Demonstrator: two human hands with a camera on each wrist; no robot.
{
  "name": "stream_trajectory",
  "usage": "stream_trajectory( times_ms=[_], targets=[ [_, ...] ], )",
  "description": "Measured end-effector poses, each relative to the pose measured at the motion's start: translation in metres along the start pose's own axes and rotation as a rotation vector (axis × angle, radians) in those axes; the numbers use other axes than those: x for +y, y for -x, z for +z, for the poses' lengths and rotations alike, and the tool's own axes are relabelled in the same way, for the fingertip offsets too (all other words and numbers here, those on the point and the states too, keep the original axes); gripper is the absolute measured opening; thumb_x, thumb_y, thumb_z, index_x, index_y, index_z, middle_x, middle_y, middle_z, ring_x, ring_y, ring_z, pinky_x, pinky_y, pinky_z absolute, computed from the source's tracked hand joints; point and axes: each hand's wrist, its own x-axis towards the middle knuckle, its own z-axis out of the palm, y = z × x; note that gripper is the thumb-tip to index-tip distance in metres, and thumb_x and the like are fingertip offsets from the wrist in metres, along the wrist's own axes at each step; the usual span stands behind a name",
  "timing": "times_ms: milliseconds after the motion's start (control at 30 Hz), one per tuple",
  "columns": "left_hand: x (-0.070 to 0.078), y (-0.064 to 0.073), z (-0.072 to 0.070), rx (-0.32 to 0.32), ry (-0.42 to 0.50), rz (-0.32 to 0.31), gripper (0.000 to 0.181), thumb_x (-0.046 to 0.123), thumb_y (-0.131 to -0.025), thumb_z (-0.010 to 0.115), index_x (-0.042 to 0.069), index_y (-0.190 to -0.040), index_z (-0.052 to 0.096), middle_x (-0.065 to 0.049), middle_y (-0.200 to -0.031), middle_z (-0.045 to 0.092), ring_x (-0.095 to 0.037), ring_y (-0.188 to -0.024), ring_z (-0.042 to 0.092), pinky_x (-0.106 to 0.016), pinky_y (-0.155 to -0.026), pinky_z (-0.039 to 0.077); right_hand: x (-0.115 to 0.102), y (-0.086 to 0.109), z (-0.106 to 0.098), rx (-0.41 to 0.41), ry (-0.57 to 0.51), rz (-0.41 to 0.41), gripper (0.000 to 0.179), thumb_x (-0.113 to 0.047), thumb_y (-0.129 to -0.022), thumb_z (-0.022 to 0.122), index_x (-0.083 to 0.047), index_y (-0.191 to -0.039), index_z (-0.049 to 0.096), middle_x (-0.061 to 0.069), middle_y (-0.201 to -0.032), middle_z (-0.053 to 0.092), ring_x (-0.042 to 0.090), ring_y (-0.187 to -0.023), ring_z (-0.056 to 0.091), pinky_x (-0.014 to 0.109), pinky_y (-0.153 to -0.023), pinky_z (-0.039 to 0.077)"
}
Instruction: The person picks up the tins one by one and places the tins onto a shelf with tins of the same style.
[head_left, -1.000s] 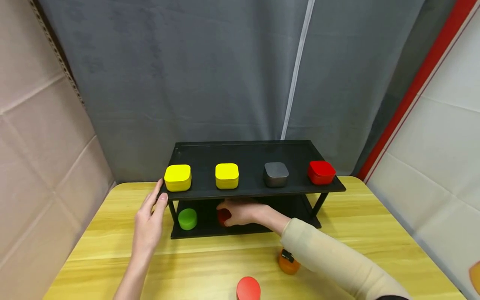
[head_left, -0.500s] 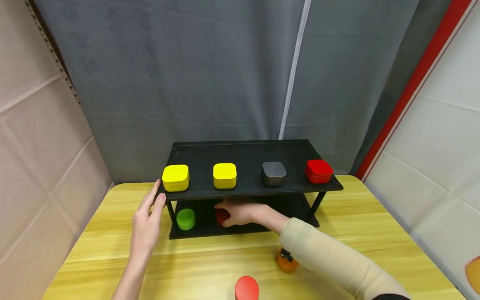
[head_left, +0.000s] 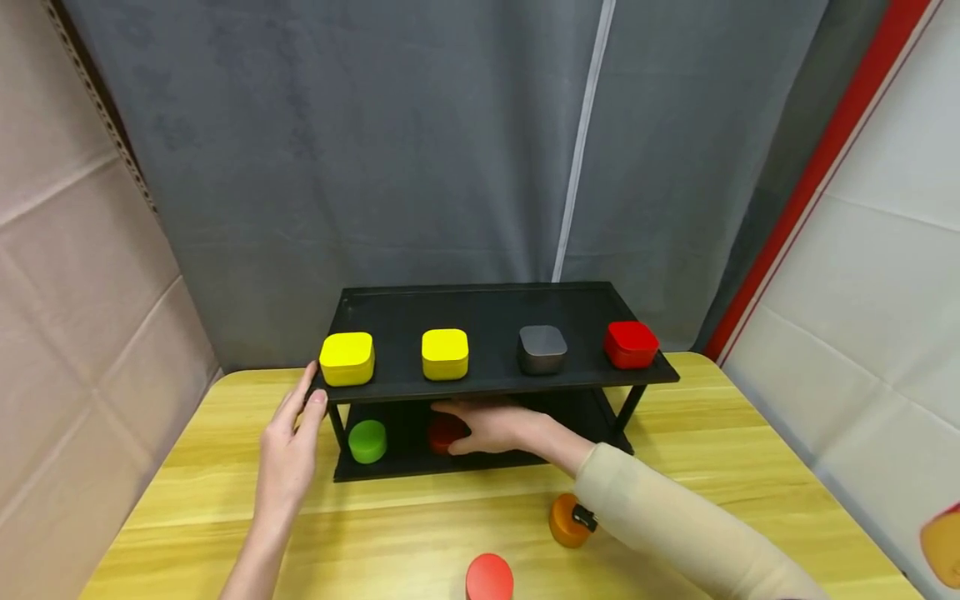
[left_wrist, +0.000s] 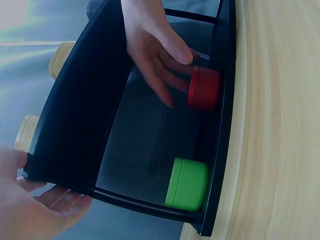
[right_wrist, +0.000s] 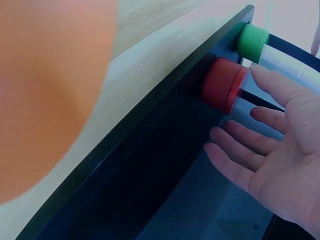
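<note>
A black two-tier shelf (head_left: 480, 385) stands on the table. My left hand (head_left: 288, 450) grips the left end of its upper tier; in the left wrist view its fingers (left_wrist: 62, 202) curl at the edge. On the lower tier sits a round red tin (head_left: 444, 433), right of a round green tin (head_left: 367, 442). My right hand (head_left: 491, 427) is between the tiers, close beside the red tin. Its fingers are spread and relaxed, and in the right wrist view a gap shows between the palm and the red tin (right_wrist: 222, 85).
Along the upper tier's front stand two yellow square tins (head_left: 347, 360), a dark grey tin (head_left: 542, 350) and a red square tin (head_left: 631, 345). On the wooden table (head_left: 390, 533), before the shelf, are an orange round tin (head_left: 566, 525) and a red-topped round tin (head_left: 490, 577).
My right hand has let go of the round red tin, its thumb now standing off it. The tin stays on the lower tier. My left hand keeps its hold on the shelf.
</note>
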Motion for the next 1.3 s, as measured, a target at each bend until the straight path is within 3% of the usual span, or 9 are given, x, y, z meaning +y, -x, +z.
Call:
stream_trajectory(
  times_ms=[233,633,1000,1300],
  targets=[
    [0.0,0.0,-0.001,0.01,-0.005,-0.008,0.051,0.045,-0.109,0.045,0.039,-0.159,0.036,0.008,-0.168,0.033,-0.029,-0.158,0.028,-0.06,-0.126,0.03,0.007,0.015,0.0,0.087,0.058,-0.059,0.068,-0.036,-0.097,0.073,-0.018,-0.157,0.046,0.001,-0.163,0.043,0.019,-0.141,0.05,0.039,-0.122,0.042],
    [-0.003,-0.001,-0.002,0.001,-0.016,-0.008,0.051,0.046,-0.109,0.044,0.038,-0.159,0.034,0.007,-0.168,0.032,-0.029,-0.158,0.028,-0.06,-0.125,0.031,0.022,0.043,0.001,0.185,-0.001,-0.009,0.067,-0.039,-0.094,0.075,-0.022,-0.154,0.05,0.001,-0.157,0.052,0.02,-0.131,0.059,0.043,-0.115,0.05],
    [-0.002,-0.001,-0.001,0.006,-0.016,-0.011,0.051,0.046,-0.109,0.044,0.039,-0.159,0.035,0.004,-0.169,0.033,-0.029,-0.157,0.03,-0.06,-0.125,0.031,0.039,0.063,0.005,0.227,-0.044,0.014,0.066,-0.035,-0.094,0.076,-0.017,-0.152,0.052,0.006,-0.151,0.059,0.026,-0.118,0.066,0.047,-0.105,0.056],
    [-0.001,-0.001,0.001,0.002,-0.012,-0.01,0.051,0.045,-0.11,0.044,0.038,-0.159,0.034,0.006,-0.169,0.032,-0.028,-0.158,0.028,-0.059,-0.125,0.031,0.05,0.077,0.006,0.227,-0.09,0.052,0.066,-0.037,-0.094,0.075,-0.019,-0.153,0.052,0.006,-0.147,0.062,0.023,-0.113,0.068,0.046,-0.099,0.058]
  ],
)
